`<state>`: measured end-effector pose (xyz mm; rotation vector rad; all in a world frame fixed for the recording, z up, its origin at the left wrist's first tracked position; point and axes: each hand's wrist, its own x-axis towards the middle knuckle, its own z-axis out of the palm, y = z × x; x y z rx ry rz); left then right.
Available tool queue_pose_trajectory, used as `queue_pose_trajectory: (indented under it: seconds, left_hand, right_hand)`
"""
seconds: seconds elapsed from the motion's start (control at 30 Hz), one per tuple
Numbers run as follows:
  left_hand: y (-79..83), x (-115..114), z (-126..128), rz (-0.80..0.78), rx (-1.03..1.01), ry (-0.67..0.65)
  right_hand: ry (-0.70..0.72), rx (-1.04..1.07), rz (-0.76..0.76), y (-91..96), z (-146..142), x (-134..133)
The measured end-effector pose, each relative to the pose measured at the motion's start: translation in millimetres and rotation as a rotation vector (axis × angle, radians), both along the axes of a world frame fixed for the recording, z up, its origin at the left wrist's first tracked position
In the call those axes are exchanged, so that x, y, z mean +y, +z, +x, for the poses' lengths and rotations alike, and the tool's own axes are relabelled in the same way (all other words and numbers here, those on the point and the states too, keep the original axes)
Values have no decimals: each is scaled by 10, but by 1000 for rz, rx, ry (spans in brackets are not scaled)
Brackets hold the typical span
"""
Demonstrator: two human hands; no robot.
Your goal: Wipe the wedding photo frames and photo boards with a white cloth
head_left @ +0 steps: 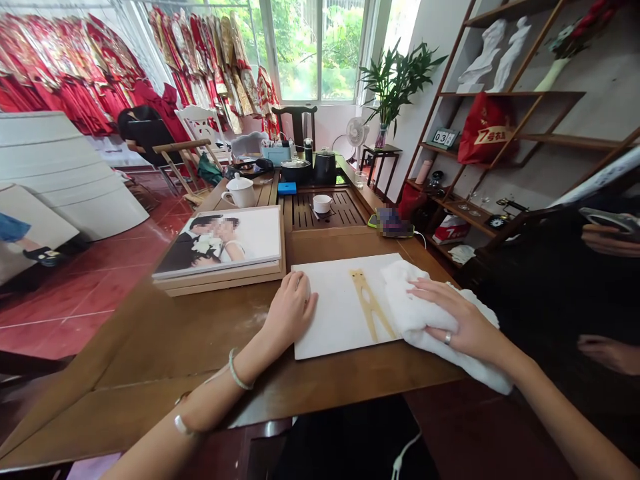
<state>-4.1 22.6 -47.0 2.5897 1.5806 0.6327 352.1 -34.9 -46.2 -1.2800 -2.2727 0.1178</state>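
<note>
A flat white panel (333, 313) lies on the wooden table in front of me. A tan, A-shaped piece (367, 300) with small dark dots at its top is on its face. My left hand (293, 307) holds the panel's left edge, fingers bent over it and thumb on the face. Under my right hand (463, 320) a bunched white towel (406, 297) presses onto the panel's right side. That hand grips the towel with its fingers forward across the cloth, and the towel hangs over the table's near right edge.
Left of the panel is a stack of framed photo prints (250, 240). Behind stand a lidded white mug (241, 193), a slatted tea tray (345, 212) with a white cup (322, 203), and a phone (395, 223) on a cable. Another person's hand (613, 233) holds a phone at right.
</note>
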Motion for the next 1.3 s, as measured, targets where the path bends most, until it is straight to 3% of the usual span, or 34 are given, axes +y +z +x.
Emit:
queue_pose_trajectory:
  seconds: [0.1, 0.33, 0.47, 0.6, 0.87, 0.97, 1.07, 1.3]
  left_hand:
    - [12, 12, -11, -3, 41, -25]
    - [29, 25, -30, -11, 81, -43]
    - [44, 13, -4, -20, 112, -21]
    - [30, 8, 17, 8, 129, -9]
    - [0, 13, 19, 18, 145, -2]
    - [11, 14, 18, 6, 148, -1]
    - [29, 15, 11, -4, 147, -3]
    - [55, 11, 1, -6, 155, -16]
  right_hand:
    - [-51, 28, -45, 23, -29, 185]
    - [-61, 46, -99, 95, -268, 1066]
    - [-130, 66, -89, 61, -345, 1293]
    - [-120, 42, -9, 15, -372, 1173]
    - [21, -48, 83, 9, -295, 103]
    - [13, -39, 97, -10, -204, -88]
    - [-44, -8, 90, -22, -154, -10]
    - [-149, 70, 51, 12, -333, 610]
